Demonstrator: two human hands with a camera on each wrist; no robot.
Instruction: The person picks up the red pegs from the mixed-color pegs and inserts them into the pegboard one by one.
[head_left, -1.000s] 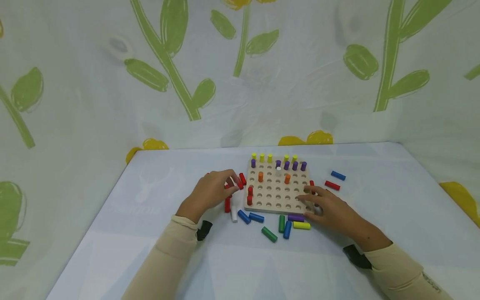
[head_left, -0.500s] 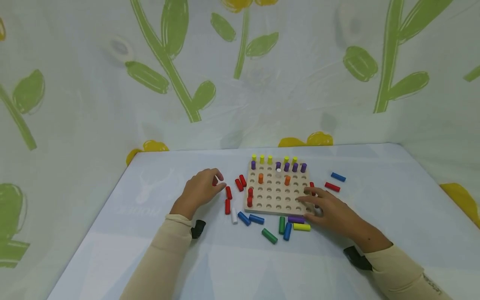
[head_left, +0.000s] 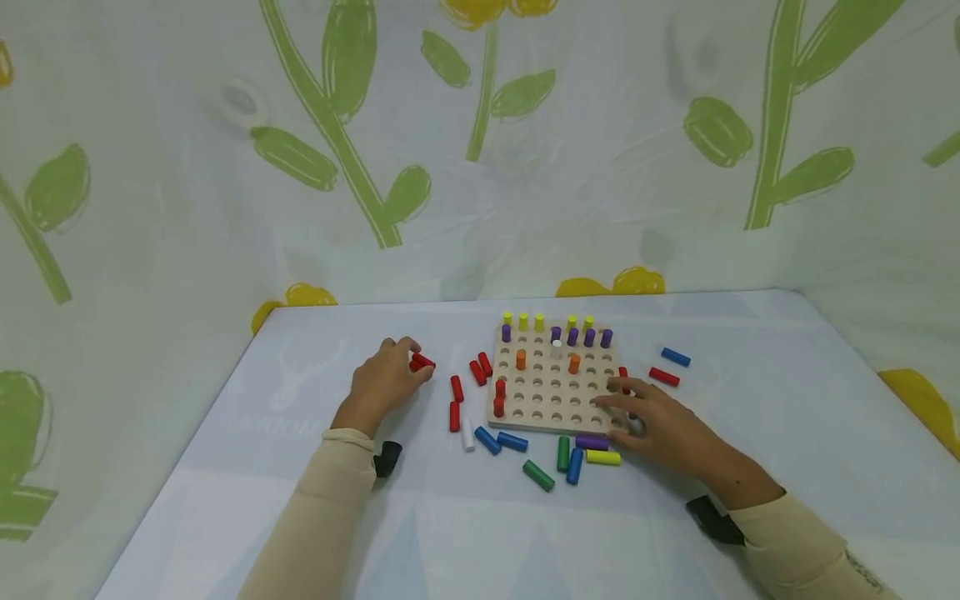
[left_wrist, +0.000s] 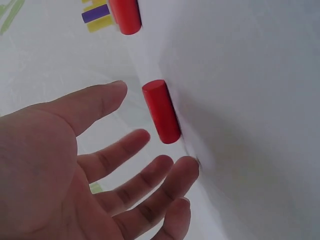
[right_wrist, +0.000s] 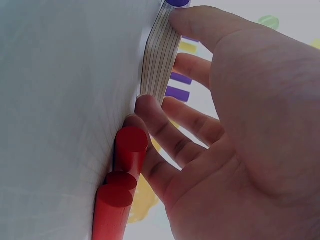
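Note:
My left hand [head_left: 380, 379] hovers by a red peg [head_left: 423, 360] lying left of the board. In the left wrist view, thumb and fingers stand spread around that red peg [left_wrist: 162, 112], with a gap between. My right hand [head_left: 663, 425] rests at the right edge of the wooden pegboard [head_left: 557, 425], holding no peg. The right wrist view shows its relaxed fingers along the board's side [right_wrist: 160, 60], close to several red pegs [right_wrist: 131, 145]. Yellow, purple, orange, red and white pegs stand upright in the board; the right hand hides its near right corner.
Between left hand and board lie loose red pegs [head_left: 457, 388] and a white peg [head_left: 468, 434]. Blue, green, purple and yellow pegs, such as a green peg [head_left: 538, 475], lie in front. A blue peg [head_left: 676, 357] and red peg [head_left: 664, 377] lie right.
My left hand has moved left, away from the red pegs beside the board, to another red peg farther left. The right hand has stayed at the board's edge.

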